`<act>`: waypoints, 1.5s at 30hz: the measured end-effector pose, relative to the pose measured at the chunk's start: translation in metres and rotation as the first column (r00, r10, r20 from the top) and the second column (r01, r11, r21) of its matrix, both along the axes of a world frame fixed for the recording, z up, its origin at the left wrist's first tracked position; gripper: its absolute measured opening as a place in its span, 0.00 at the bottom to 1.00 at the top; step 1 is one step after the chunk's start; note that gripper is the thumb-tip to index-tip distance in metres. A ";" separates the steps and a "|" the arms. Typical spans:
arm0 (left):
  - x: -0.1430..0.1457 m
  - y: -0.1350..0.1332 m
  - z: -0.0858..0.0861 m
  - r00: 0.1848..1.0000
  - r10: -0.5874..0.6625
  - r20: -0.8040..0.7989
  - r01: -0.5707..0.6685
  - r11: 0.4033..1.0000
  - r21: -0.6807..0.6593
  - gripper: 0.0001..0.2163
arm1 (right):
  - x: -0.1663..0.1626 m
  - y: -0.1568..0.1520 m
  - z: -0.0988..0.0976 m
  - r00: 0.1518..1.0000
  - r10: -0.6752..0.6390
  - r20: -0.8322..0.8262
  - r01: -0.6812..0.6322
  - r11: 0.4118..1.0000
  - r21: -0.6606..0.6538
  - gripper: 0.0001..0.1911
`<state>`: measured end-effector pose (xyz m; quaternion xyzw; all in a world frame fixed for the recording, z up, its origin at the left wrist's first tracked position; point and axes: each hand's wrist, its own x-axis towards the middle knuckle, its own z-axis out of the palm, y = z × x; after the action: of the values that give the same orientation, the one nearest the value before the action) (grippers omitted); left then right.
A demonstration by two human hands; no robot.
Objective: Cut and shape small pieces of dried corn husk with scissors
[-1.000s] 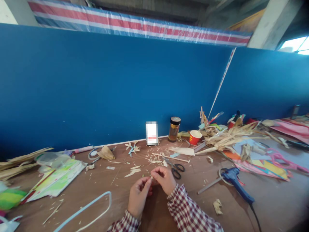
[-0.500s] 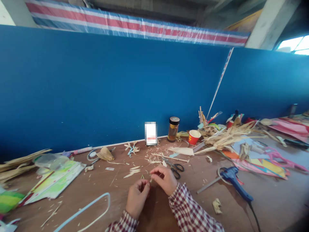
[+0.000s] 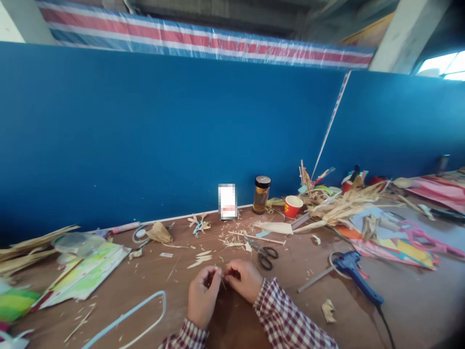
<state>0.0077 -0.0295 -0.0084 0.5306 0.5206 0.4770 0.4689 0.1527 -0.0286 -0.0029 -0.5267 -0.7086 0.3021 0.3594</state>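
My left hand (image 3: 202,296) and my right hand (image 3: 244,280) meet low in the middle of the view, just above the brown table (image 3: 417,310). Both pinch a thin pale straw sliver (image 3: 220,276) between their fingertips. The fingers of each hand are curled closed around it. Black-handled scissors (image 3: 264,254) lie just beyond my right hand. Pale cut husk pieces (image 3: 200,259) lie just beyond my left hand.
A blue glue gun (image 3: 354,274) lies at the right. A dry husk pile (image 3: 345,205), a red paper cup (image 3: 292,206) and a dark-lidded jar (image 3: 262,194) stand by the blue wall. A light blue bent strip (image 3: 129,316) and green printed paper (image 3: 82,275) lie at the left.
My two hands have drawn closer together and slightly toward me, still pinching the small sliver. The view has shifted only a little.
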 end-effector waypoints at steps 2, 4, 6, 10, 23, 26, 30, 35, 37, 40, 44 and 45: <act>0.002 -0.001 0.001 1.000 -0.012 0.021 0.013 1.000 -0.008 0.15 | -0.003 -0.001 0.001 0.996 -0.003 -0.086 -0.001 0.999 -0.053 0.05; 0.003 -0.001 0.000 0.998 -0.033 0.046 0.034 0.999 -0.018 0.15 | -0.005 -0.002 0.001 0.986 -0.018 -0.164 0.005 0.997 -0.080 0.07; 0.003 0.000 -0.001 0.996 -0.044 0.077 0.047 0.998 -0.036 0.15 | -0.005 -0.002 0.002 0.979 -0.019 -0.201 0.001 0.996 -0.092 0.07; 0.002 0.002 -0.005 0.990 -0.014 0.138 0.028 0.995 -0.099 0.15 | -0.002 0.000 0.003 0.979 -0.027 -0.200 0.009 0.996 -0.091 0.05; 0.009 -0.003 -0.007 0.950 -0.141 0.277 0.234 0.912 -0.337 0.18 | 0.004 0.006 0.004 0.918 -0.101 -0.384 0.029 0.981 -0.190 0.10; 0.009 -0.002 -0.008 0.953 -0.138 0.271 0.229 0.913 -0.339 0.18 | 0.004 0.008 0.002 0.906 -0.114 -0.408 0.037 0.981 -0.191 0.10; 0.008 -0.001 -0.008 0.959 -0.130 0.253 0.210 0.925 -0.317 0.17 | 0.002 0.008 0.002 0.896 -0.122 -0.428 0.047 0.982 -0.181 0.10; 0.007 0.000 -0.008 0.965 -0.133 0.226 0.188 0.952 -0.242 0.16 | 0.002 0.008 0.001 0.888 -0.128 -0.442 0.070 0.987 -0.146 0.10; 0.006 0.000 -0.008 0.968 -0.143 0.205 0.189 0.957 -0.222 0.15 | 0.002 0.007 0.002 0.885 -0.107 -0.454 0.055 0.991 -0.125 0.10; 0.006 0.000 -0.008 0.969 -0.149 0.197 0.190 0.958 -0.214 0.15 | 0.002 0.006 0.004 0.881 -0.070 -0.468 0.018 0.993 -0.115 0.10; 0.007 0.000 -0.008 0.962 -0.137 0.234 0.192 0.954 -0.230 0.17 | 0.002 0.005 0.006 0.876 -0.056 -0.479 -0.005 0.992 -0.126 0.09; 0.007 0.000 -0.008 0.962 -0.130 0.242 0.188 0.954 -0.234 0.18 | 0.003 0.005 0.006 0.876 -0.057 -0.478 -0.005 0.992 -0.127 0.09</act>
<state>0.0150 -0.0293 -0.0163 0.4495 0.4766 0.4234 0.6258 0.1552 -0.0236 0.0031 -0.4660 -0.5698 0.4621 0.4947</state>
